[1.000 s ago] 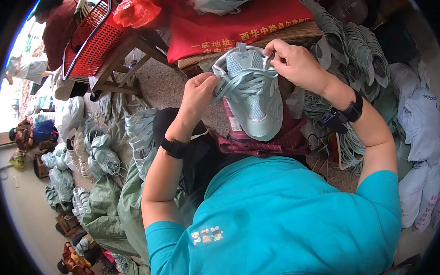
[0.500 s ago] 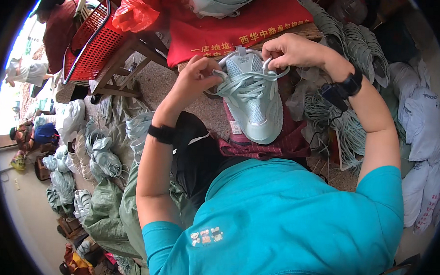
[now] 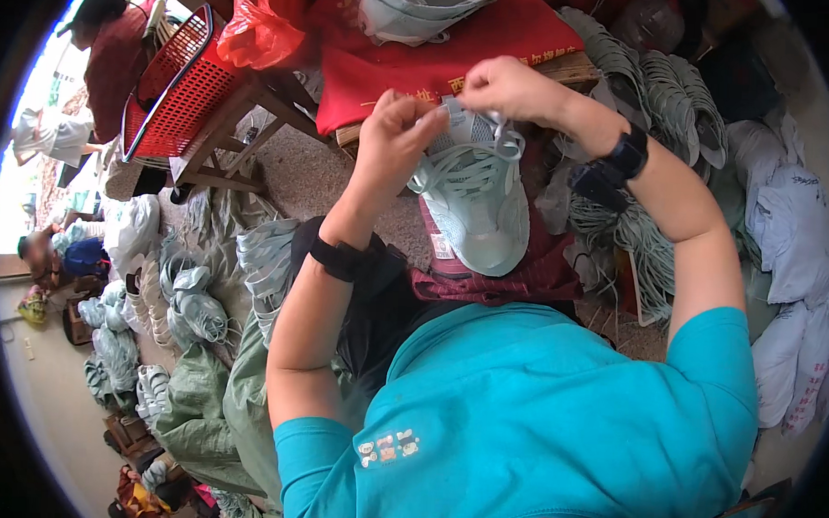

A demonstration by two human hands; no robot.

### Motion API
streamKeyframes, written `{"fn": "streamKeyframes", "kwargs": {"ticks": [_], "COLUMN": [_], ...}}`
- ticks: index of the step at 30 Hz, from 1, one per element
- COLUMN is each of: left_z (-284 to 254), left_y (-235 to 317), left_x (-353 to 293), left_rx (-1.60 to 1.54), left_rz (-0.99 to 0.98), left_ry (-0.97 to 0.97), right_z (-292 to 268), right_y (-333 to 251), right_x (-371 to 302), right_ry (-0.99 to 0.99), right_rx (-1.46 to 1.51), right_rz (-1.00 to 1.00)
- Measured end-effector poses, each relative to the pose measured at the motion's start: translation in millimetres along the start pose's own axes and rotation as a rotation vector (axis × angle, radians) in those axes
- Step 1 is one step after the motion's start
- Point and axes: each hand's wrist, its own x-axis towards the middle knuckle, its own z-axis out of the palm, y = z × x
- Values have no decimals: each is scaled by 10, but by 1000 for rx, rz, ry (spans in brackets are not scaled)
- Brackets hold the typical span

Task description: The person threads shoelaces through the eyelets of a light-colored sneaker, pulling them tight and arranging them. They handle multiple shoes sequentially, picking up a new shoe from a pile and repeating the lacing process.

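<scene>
A pale mint sneaker rests toe toward me on dark red striped cloth over my lap. Its shoelace is threaded across the front, below the light tongue. At the collar's left side, my left hand is closed in a pinch; whatever lies between those fingertips is too small to make out. Over the top of the tongue, my right hand is curled shut, with a pale strand of lace running down beneath it toward the upper eyelets. The two hands' fingertips are close together but apart.
Beyond the sneaker, a red cloth covers a wooden bench, with another pale shoe on it. A red basket stands left on a wooden stool. Bundled laces and stacked pale shoe parts lie right. Other people are at the far left.
Both hands have moved from the sides of the shoe's collar inward and together above the tongue. The sneaker has stayed nearly in place.
</scene>
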Motion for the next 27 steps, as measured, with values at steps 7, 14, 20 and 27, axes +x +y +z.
{"fn": "streamKeyframes", "kwargs": {"ticks": [7, 14, 20, 27], "left_z": [6, 224, 133, -38], "left_y": [-296, -486, -119, 1], "left_x": [-122, -455, -679, -703], "left_rx": [-308, -299, -277, -23], "left_rz": [-59, -118, 127, 387], "left_ry": [315, 90, 164, 144], "right_z": [204, 344, 101, 27], "right_y": [442, 626, 391, -390], "right_x": [-43, -414, -662, -1063], "right_ry": [507, 42, -220, -185], "right_rx": [163, 728, 1211, 1231], "right_rz": [-275, 209, 127, -227]}}
